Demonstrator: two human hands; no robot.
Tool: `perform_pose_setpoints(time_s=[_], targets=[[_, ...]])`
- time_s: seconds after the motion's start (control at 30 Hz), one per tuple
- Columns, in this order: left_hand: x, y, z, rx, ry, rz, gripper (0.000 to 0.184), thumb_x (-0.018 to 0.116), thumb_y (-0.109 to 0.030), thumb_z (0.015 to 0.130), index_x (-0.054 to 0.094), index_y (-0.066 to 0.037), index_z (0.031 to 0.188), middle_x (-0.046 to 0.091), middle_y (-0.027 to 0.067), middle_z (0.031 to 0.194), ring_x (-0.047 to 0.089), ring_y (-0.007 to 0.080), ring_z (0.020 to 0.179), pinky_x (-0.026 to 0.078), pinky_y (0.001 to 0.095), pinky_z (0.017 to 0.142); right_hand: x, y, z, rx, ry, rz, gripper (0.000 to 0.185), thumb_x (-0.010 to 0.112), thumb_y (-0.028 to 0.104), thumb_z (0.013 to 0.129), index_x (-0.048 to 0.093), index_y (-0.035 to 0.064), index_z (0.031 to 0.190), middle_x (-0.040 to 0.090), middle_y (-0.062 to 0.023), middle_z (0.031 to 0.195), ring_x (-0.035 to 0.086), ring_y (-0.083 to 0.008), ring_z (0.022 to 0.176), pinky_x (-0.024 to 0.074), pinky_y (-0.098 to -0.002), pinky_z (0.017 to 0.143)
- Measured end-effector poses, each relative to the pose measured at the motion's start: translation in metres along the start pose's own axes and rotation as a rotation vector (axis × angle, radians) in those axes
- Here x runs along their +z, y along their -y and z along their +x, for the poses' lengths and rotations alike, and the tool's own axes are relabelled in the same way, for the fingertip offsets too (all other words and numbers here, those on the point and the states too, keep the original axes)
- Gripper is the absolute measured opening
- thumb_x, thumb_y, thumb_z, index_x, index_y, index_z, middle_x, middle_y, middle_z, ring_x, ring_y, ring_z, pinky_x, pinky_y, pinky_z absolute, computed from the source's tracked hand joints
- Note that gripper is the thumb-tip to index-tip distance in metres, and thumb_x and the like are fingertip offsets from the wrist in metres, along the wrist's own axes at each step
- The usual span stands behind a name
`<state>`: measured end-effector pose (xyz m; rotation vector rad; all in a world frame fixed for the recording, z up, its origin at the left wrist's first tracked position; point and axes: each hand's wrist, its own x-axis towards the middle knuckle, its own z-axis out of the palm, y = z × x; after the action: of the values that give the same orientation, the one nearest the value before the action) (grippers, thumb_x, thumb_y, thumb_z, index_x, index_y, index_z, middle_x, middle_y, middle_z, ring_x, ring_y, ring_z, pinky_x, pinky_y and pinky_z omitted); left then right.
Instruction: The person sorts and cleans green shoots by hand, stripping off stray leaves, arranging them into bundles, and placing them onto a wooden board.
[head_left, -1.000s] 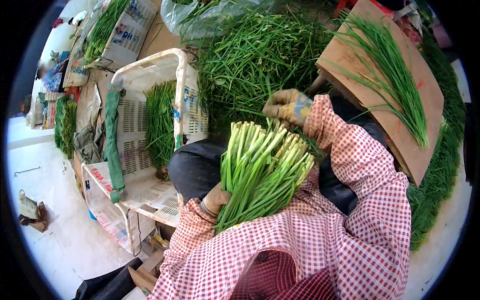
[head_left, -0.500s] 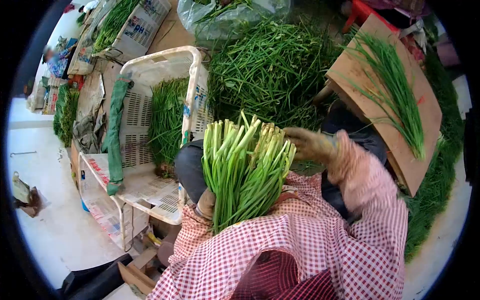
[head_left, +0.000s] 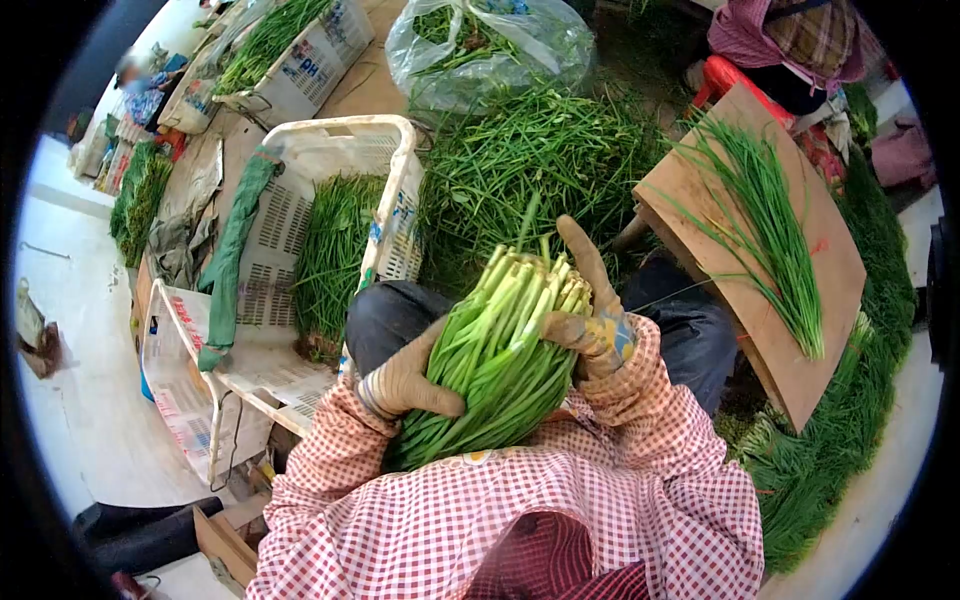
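A thick bundle of green stalks point(head_left: 500, 350) rests in my lap, its pale cut ends pointing up and away from me. My gloved left hand point(head_left: 412, 382) is wrapped round the bundle's left side, thumb across the leaves. On the other side my gloved right hand point(head_left: 592, 320) touches the pale ends, with one finger stretched upward and the thumb lying over the stalks. A loose green stalk stands up above the ends, close to that raised finger.
Beyond my knees lies a heap of loose greens point(head_left: 540, 170), with a plastic bag point(head_left: 560, 50) behind. At left is a white crate point(head_left: 400, 190) holding greens. A board point(head_left: 840, 290) with long leaves stands at right. Other people point(head_left: 145, 95) are at the far left and upper right.
My right hand has come in from beside the bundle onto its pale ends. My left hand shows more fully around the stalks, and the bundle's top has tightened. The view has shifted.
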<state>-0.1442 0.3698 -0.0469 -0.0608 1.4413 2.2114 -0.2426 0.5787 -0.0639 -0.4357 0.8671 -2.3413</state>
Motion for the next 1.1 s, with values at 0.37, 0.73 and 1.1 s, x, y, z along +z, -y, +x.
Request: perform_pose_setpoints(time_s=[0.37, 0.73, 1.1], targets=[[0.062, 0.0, 0.021, 0.11, -0.325, 0.598, 0.113, 0.089, -0.023, 0.053, 0.021, 0.003, 0.139, 0.05, 0.0129, 0.124, 0.048, 0.0195, 0.115, 0.038, 0.0317, 0.099, 0.0, -0.016, -0.031, 0.03, -0.403, -0.49, 0.041, 0.071, 0.019, 0.082, 0.048, 0.0044, 0.112, 0.056, -0.0078, 0.111, 0.057, -0.015, 0.096, 0.05, -0.0283, 0.082], [0.093, 0.019, 0.017, 0.014, -0.349, 1.069, 0.086, 0.083, -0.037, 0.06, 0.038, 0.001, 0.122, 0.058, 0.0218, 0.102, 0.061, 0.0336, 0.092, 0.05, 0.039, 0.08, -0.002, 0.0, -0.052, 0.071, -0.159, -0.085, 0.1, 0.084, 0.019, 0.067, 0.021, 0.011, 0.144, 0.054, -0.0116, 0.121, 0.057, -0.0201, 0.104, 0.048, -0.0349, 0.09], [0.056, 0.013, 0.007, 0.016, -0.271, -0.018, 0.081, 0.083, -0.031, 0.064, 0.041, -0.001, 0.126, 0.054, 0.0114, 0.115, 0.052, 0.0218, 0.107, 0.039, 0.037, 0.097, -0.013, -0.009, -0.054, -0.06, -0.117, -0.1, 0.038, 0.073, 0.008, 0.075, 0.05, 0.0073, 0.104, 0.065, -0.0134, 0.091, 0.063, -0.0226, 0.085, 0.0538, -0.0361, 0.075]])
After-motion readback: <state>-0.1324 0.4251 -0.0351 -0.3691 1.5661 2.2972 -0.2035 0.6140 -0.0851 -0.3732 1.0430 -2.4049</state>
